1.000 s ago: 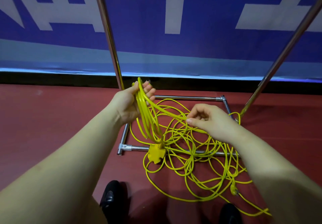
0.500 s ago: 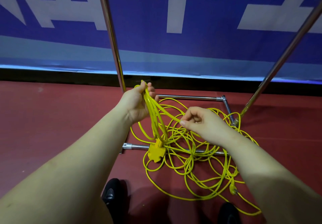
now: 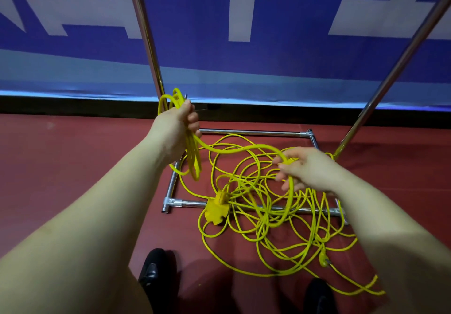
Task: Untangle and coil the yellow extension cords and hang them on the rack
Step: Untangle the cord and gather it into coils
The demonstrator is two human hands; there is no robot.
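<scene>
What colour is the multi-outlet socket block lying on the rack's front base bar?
Yellow, matching the cord; the socket block shows clearly in the head view.

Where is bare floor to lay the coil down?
Bare red floor lies left of the rack base, and a strip right of the right upright. Inside and in front of the base it is crowded with tangled yellow cord, the socket block and a plug.
</scene>
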